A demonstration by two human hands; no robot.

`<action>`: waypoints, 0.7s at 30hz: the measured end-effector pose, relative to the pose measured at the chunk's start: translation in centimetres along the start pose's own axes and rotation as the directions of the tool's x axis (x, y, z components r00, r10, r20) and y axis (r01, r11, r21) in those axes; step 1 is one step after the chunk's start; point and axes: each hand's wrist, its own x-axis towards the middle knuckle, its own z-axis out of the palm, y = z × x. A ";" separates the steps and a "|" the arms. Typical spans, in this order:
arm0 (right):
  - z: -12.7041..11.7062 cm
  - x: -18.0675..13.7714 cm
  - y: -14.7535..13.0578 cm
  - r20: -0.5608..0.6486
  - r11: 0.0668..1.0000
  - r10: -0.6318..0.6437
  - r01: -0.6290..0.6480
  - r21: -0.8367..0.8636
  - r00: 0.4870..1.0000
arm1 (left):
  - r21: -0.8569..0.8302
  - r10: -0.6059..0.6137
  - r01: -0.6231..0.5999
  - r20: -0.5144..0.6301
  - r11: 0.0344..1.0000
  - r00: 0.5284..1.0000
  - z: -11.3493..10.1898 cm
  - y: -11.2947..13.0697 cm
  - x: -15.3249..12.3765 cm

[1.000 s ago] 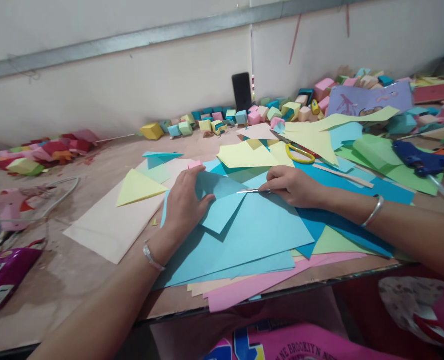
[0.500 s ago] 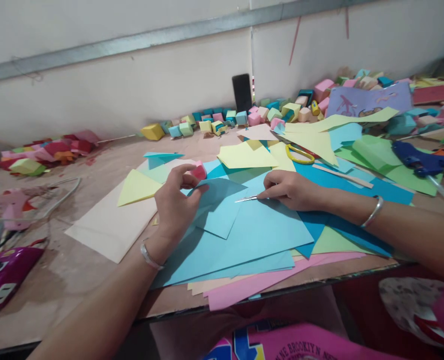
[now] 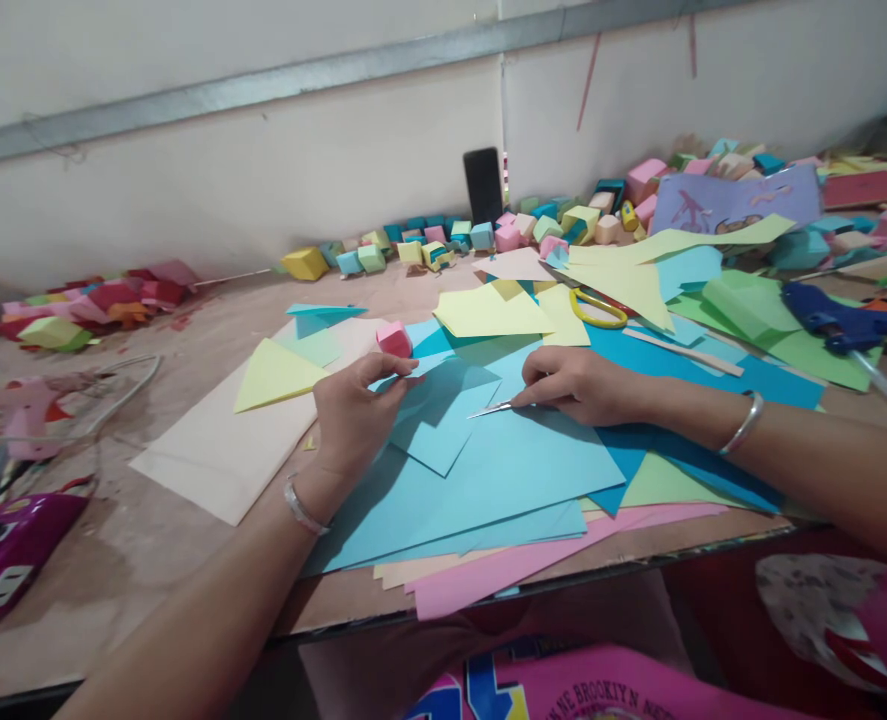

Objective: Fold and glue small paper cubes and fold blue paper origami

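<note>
My left hand (image 3: 353,415) pinches the upper edge of a folded light blue paper piece (image 3: 443,410) that lies on a large light blue sheet (image 3: 503,470). My right hand (image 3: 582,385) is closed on a thin metal blade (image 3: 492,408) whose tip rests on the light blue paper, just right of the fold. A small pink paper cube (image 3: 395,338) sits just beyond my left fingers. Under the blue sheet lies a stack of pink, cream and dark blue sheets.
A yellow triangle (image 3: 274,373) lies on a cream sheet (image 3: 218,450) at left. Yellow-handled scissors (image 3: 599,310) and a blue glue gun (image 3: 837,322) lie at right. Several paper cubes (image 3: 443,245) line the wall beside a black phone (image 3: 483,185). A purple object (image 3: 8,555) sits at the left edge.
My left hand has lifted off the folded paper and now pinches its upper edge, uncovering the pink cube. The blade in my right hand has slid a little to the left.
</note>
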 end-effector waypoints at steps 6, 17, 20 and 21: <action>-0.2 0.2 -0.2 0.014 0.999 0.008 -0.009 0.032 1.000 | 0.159 0.280 -0.269 -0.047 0.950 0.959 -0.3 0.3 0.1; -0.3 0.3 -0.5 -0.113 0.998 -0.038 0.043 0.041 0.993 | 0.181 0.046 -0.067 0.119 0.981 0.992 0.2 -0.2 0.0; -0.7 0.5 -0.7 -0.248 0.998 0.037 -0.021 0.067 0.968 | 0.257 -0.021 -0.003 0.090 0.966 0.996 0.4 -0.1 -0.1; -0.8 0.6 -0.7 -0.283 0.996 0.074 -0.059 0.061 0.956 | 0.263 -0.029 0.008 0.076 0.965 0.997 0.5 -0.1 -0.2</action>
